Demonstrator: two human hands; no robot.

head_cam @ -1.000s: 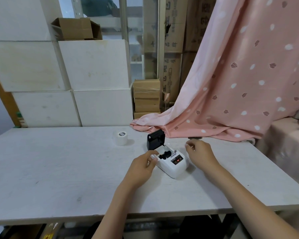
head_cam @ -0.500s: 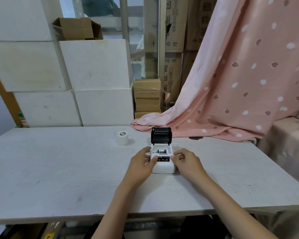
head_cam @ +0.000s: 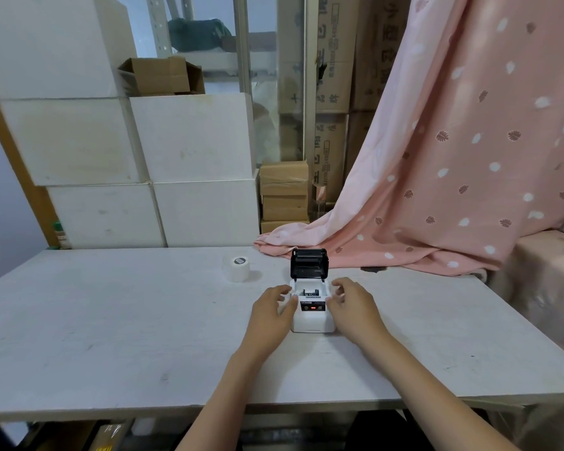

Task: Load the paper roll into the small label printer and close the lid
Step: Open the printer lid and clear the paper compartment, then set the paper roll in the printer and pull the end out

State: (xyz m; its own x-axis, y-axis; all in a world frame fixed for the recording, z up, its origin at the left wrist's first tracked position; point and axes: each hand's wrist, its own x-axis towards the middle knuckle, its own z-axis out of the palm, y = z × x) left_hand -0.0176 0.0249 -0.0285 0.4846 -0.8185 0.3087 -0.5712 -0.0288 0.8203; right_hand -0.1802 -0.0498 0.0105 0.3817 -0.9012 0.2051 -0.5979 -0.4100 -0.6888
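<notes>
Small white paper roll [head_cam: 236, 268] on white desk [head_cam: 111, 320], upright, far-left of open white label printer [head_cam: 311, 309]; left hand [head_cam: 274, 312] nearer. Both hands loosely open beside printer, right hand [head_cam: 352, 305] empty too.

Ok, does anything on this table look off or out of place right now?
Nothing damaged or spilled. The label printer sits square between both hands, lid up. The paper roll stands apart to its left, and the pink curtain drapes onto the table's far edge.
</notes>
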